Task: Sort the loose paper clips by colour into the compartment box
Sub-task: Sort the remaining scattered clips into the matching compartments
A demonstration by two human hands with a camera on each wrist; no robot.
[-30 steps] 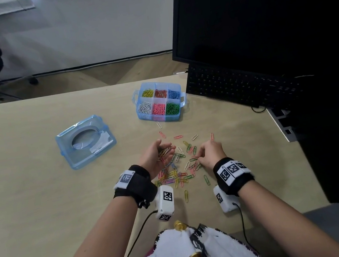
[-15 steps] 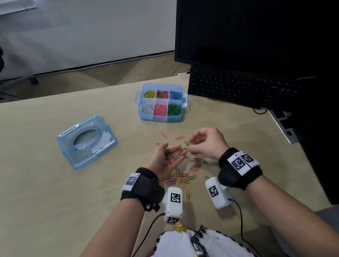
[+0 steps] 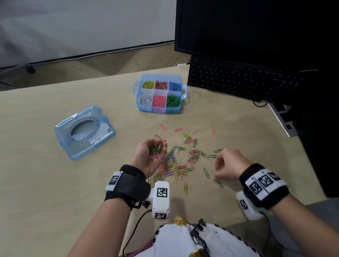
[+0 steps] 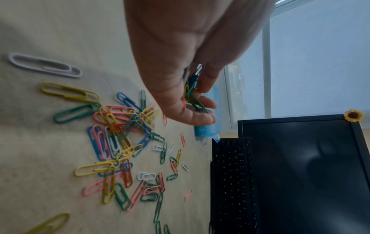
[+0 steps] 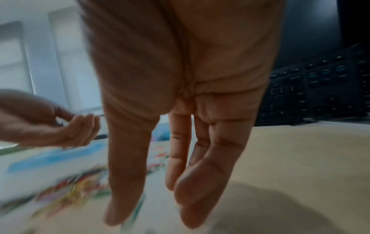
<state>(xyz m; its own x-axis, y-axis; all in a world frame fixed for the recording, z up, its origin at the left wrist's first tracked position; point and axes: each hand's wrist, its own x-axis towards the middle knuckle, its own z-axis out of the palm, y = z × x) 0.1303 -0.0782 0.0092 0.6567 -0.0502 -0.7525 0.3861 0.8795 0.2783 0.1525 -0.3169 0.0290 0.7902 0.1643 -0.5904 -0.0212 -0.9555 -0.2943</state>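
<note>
My left hand (image 3: 150,152) is palm up over the near-left edge of the loose paper clips (image 3: 179,159), fingers curled round a small bunch of clips (image 3: 155,150), mostly green with some pink; the left wrist view shows them (image 4: 192,95) cupped between fingers and palm. My right hand (image 3: 227,167) is low over the desk (image 3: 31,191) at the right side of the scatter, thumb and fingers reaching down toward a green clip (image 3: 219,184) near my wrist. The right wrist view is blurred; fingers (image 5: 202,174) look fairly straight and pointed down, and I cannot tell whether anything is pinched.

The compartment box (image 3: 160,93) sits farther out, beyond the scatter, just left of the keyboard (image 3: 239,77). 6 cells: yellow, red, blue in the far row; white, pink, green in the near row. Its lid (image 3: 84,131) lies apart to the left. A monitor (image 3: 266,5) stands behind the keyboard.
</note>
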